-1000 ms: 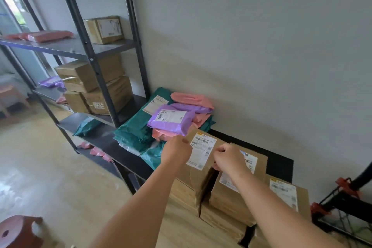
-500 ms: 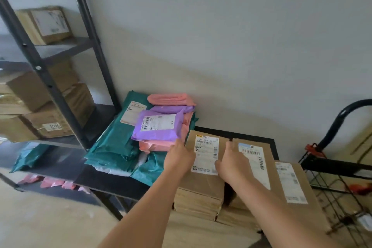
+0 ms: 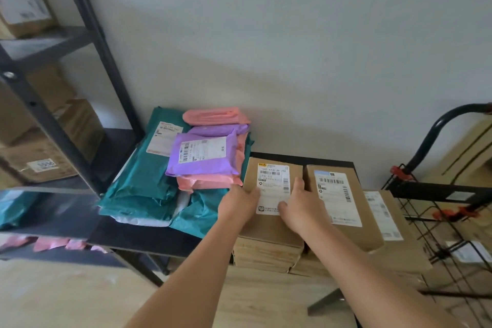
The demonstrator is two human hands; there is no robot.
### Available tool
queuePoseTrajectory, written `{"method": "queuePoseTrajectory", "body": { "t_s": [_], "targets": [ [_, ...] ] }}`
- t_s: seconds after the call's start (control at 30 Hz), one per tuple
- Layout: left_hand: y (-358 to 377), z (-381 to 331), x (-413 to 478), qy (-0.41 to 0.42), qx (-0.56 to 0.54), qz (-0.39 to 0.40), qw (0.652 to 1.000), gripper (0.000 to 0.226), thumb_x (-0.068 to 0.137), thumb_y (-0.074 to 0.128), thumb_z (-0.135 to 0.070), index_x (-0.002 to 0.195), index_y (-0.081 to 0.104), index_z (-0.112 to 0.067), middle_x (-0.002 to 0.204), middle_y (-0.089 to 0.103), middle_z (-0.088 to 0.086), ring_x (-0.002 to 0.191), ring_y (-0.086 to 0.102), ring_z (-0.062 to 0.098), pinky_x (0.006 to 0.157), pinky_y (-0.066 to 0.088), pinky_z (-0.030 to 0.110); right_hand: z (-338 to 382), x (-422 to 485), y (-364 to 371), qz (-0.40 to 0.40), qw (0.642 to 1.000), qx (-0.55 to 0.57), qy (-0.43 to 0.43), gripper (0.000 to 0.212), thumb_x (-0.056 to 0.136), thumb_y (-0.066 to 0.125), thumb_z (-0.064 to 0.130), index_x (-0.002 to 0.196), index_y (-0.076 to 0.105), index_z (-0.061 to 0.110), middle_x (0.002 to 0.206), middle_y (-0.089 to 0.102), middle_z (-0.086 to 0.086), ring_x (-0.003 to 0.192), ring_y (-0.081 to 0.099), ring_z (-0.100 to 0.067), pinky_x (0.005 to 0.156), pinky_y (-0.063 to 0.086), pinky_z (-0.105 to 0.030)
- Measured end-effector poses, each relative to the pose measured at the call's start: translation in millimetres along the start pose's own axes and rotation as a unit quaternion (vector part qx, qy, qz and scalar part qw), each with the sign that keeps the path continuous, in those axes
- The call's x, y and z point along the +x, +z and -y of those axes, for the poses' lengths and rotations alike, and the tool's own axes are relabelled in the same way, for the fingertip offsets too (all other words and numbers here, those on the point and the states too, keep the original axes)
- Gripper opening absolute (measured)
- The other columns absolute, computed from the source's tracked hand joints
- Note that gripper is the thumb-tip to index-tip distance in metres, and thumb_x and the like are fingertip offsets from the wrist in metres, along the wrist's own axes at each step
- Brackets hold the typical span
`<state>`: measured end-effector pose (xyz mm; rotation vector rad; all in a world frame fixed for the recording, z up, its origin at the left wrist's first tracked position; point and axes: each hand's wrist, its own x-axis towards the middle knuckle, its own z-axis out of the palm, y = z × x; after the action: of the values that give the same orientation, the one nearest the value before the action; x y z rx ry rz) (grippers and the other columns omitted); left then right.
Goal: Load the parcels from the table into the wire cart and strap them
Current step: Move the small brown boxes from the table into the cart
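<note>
A pale wall backs a black surface [image 3: 319, 160] heaped with parcels. At its right stand three brown labelled boxes side by side. The left box [image 3: 269, 229] tops a stack of flat cartons, and both hands are on it. The left grip [image 3: 238, 204] clasps its left edge, thumb on the label and fingers down the side. The right grip [image 3: 300, 208] clasps its right edge, fingers curled into the gap beside the middle box [image 3: 368, 234] and thumb on the label. Left of the boxes, purple mailers [image 3: 202, 168] and pink mailers [image 3: 215, 116] lie on teal mailers [image 3: 138, 186]. The wire cart [image 3: 431, 192] stands at far right, just beside the right box [image 3: 396, 218]. A black rack [image 3: 87, 56] with more boxes fills the left.
</note>
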<state>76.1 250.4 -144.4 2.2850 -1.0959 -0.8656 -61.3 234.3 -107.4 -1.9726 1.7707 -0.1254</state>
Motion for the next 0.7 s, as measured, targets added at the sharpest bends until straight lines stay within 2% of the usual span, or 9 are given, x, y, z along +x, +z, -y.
{"method": "queuePoseTrajectory", "body": {
  "t_s": [0.13, 0.23, 0.33, 0.43, 0.5, 0.57, 0.63, 0.7],
  "targets": [
    [-0.9, -5.8, -11.7, -0.014, -0.029, -0.021, 0.999, 0.059, 0.090, 0.051, -0.051, 0.129, 0.043, -0.009, 0.114, 0.064, 0.008, 0.104, 0.062, 0.029, 0.089, 0.051, 0.041, -1.0, -1.8, -4.7, -0.020, 0.999, -0.019, -0.019, 0.065, 0.097, 0.052, 0.031, 0.149, 0.016, 0.016, 0.088, 0.056, 0.005, 0.066, 0.055, -0.011, 0.045, 0.036, -0.021],
    [-12.7, -12.7, -18.4, -0.023, -0.070, -0.034, 0.997, 0.057, 0.085, 0.055, -0.050, 0.124, 0.043, -0.009, 0.112, 0.062, 0.008, 0.105, 0.060, 0.030, 0.093, 0.049, 0.043, 1.3, -3.8, -14.8, -0.037, 0.999, -0.021, -0.032, 0.068, 0.098, 0.050, 0.033, 0.152, 0.013, 0.016, 0.085, 0.055, 0.006, 0.062, 0.052, -0.008, 0.046, 0.036, -0.022],
    [-35.9, -25.2, -27.2, -0.041, -0.167, -0.032, 0.985, 0.061, 0.077, 0.061, -0.048, 0.120, 0.045, -0.007, 0.110, 0.061, 0.009, 0.101, 0.060, 0.028, 0.090, 0.051, 0.040, 1.9, -8.3, -28.3, -0.055, 0.998, 0.004, -0.044, 0.064, 0.100, 0.048, 0.037, 0.152, 0.016, 0.017, 0.088, 0.055, 0.004, 0.068, 0.052, -0.015, 0.055, 0.041, -0.028],
    [-61.0, -41.1, -40.5, -0.042, -0.266, -0.007, 0.963, 0.069, 0.069, 0.066, -0.052, 0.116, 0.048, -0.007, 0.113, 0.063, 0.009, 0.101, 0.061, 0.027, 0.091, 0.052, 0.042, 3.1, -11.8, -45.7, -0.084, 0.993, 0.056, -0.057, 0.058, 0.100, 0.044, 0.044, 0.149, 0.025, 0.020, 0.094, 0.064, 0.001, 0.080, 0.061, -0.021, 0.066, 0.048, -0.032],
    [-74.6, -51.1, -49.5, -0.037, -0.288, -0.006, 0.957, 0.083, 0.054, 0.066, -0.057, 0.119, 0.051, -0.007, 0.111, 0.065, 0.008, 0.099, 0.064, 0.027, 0.089, 0.054, 0.043, 2.5, -14.8, -53.8, -0.112, 0.988, 0.077, -0.078, 0.057, 0.100, 0.043, 0.047, 0.149, 0.027, 0.022, 0.087, 0.062, 0.005, 0.076, 0.061, -0.018, 0.064, 0.047, -0.033],
    [-79.9, -61.6, -59.5, -0.025, -0.300, -0.015, 0.953, 0.089, 0.047, 0.068, -0.058, 0.120, 0.054, -0.008, 0.107, 0.069, 0.008, 0.094, 0.067, 0.026, 0.081, 0.056, 0.039, -2.7, -19.3, -63.8, -0.141, 0.979, 0.111, -0.094, 0.055, 0.100, 0.044, 0.047, 0.147, 0.031, 0.022, 0.082, 0.055, 0.009, 0.070, 0.055, -0.014, 0.061, 0.046, -0.031],
    [-79.1, -76.0, -72.6, -0.003, -0.326, -0.016, 0.945, 0.073, 0.057, 0.073, -0.052, 0.117, 0.061, -0.011, 0.101, 0.073, 0.007, 0.089, 0.070, 0.026, 0.069, 0.057, 0.033, -13.7, -24.4, -75.1, -0.168, 0.970, 0.143, -0.102, 0.053, 0.099, 0.046, 0.047, 0.144, 0.035, 0.022, 0.084, 0.057, 0.010, 0.070, 0.058, -0.010, 0.058, 0.049, -0.030],
    [-73.8, -94.1, -88.5, 0.021, -0.343, -0.021, 0.939, 0.047, 0.069, 0.075, -0.040, 0.107, 0.066, -0.014, 0.097, 0.074, 0.008, 0.087, 0.072, 0.025, 0.070, 0.059, 0.035, -29.9, -32.2, -88.1, -0.182, 0.964, 0.170, -0.097, 0.051, 0.099, 0.046, 0.048, 0.142, 0.038, 0.021, 0.090, 0.061, 0.008, 0.076, 0.062, -0.012, 0.060, 0.051, -0.029]
  ]
}}
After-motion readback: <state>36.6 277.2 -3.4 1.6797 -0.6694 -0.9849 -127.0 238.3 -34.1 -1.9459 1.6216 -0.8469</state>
